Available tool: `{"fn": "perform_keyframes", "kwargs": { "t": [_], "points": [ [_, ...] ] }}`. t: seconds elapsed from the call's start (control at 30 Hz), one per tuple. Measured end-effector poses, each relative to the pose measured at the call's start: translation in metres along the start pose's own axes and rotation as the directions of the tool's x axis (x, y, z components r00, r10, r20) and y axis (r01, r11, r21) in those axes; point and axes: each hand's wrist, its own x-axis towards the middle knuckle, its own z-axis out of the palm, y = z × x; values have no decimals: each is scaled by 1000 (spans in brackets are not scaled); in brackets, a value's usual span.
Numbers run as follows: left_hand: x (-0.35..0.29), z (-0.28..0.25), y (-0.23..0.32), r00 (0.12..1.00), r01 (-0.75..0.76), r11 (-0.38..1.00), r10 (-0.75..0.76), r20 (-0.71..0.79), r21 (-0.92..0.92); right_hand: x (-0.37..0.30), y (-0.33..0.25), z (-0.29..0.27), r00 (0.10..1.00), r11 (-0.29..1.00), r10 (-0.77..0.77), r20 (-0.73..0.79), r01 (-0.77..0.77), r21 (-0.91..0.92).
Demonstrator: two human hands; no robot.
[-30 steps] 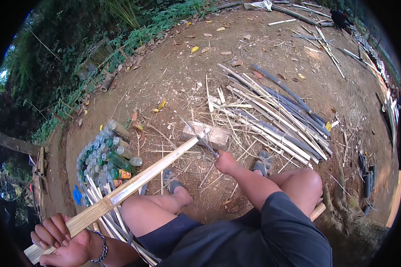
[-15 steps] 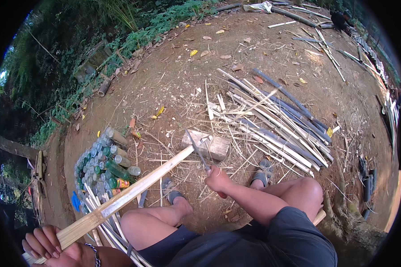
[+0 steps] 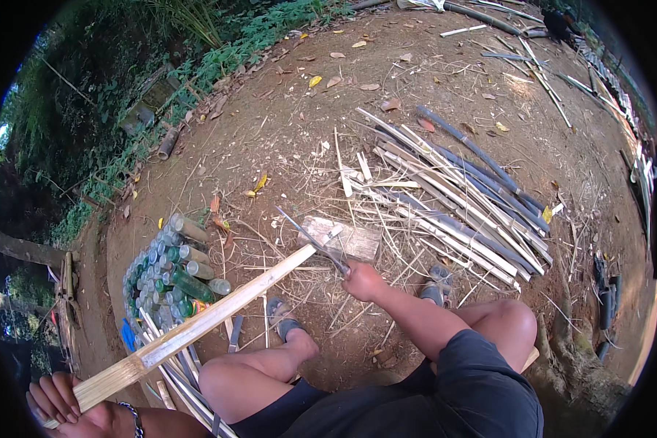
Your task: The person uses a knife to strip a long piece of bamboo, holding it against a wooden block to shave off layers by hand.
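Note:
My left hand (image 3: 67,410), at the lower left, is closed round the near end of a long split bamboo slat (image 3: 204,325). The slat slants up and to the right, its far end at a wooden block (image 3: 359,239) on the ground. A machete (image 3: 305,232) is gripped in my right hand (image 3: 363,282), its handle mostly hidden by the fingers. Its long blade points up and left, crossing the slat's far end beside the block. From this angle I cannot tell whether the blade touches the slat.
Left of my feet stand many clear and green bottles (image 3: 171,274), with thin strips (image 3: 169,365) near my left knee. To the right lies a pile of split bamboo and dark poles (image 3: 460,197). Tree roots (image 3: 580,347) spread at the right. A person (image 3: 558,25) is far off, upper right.
The machete has swung so its tip lies farther left and the blade is flatter. My right hand has risen slightly to the right. My left hand and the slat have shifted slightly left.

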Motion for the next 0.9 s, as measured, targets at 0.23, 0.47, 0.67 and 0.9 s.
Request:
{"fn": "perform_keyframes", "kwargs": {
  "t": [0.23, 0.47, 0.67, 0.9],
  "points": [
    [-3, 12, -4, 999, -36, 997, 38, 35, -63, 54, 86, -2, 957, 948, 289, 4, -285, -139],
    [-22, -9, 6, 991, -96, 981, 110, 74, -169, -72, -104, -24, 987, 987, -140, 81, 133, 95],
    [-25, -18, 9, 985, -84, 978, 110, 129, -192, -41, -51, -7, 998, 984, 56, 12, -57, 166],
    [-29, -28, 15, 992, -8, 971, 37, 121, -238, -77, -117, -30, 967, 967, -249, 59, 252, -48]
  ]
}}
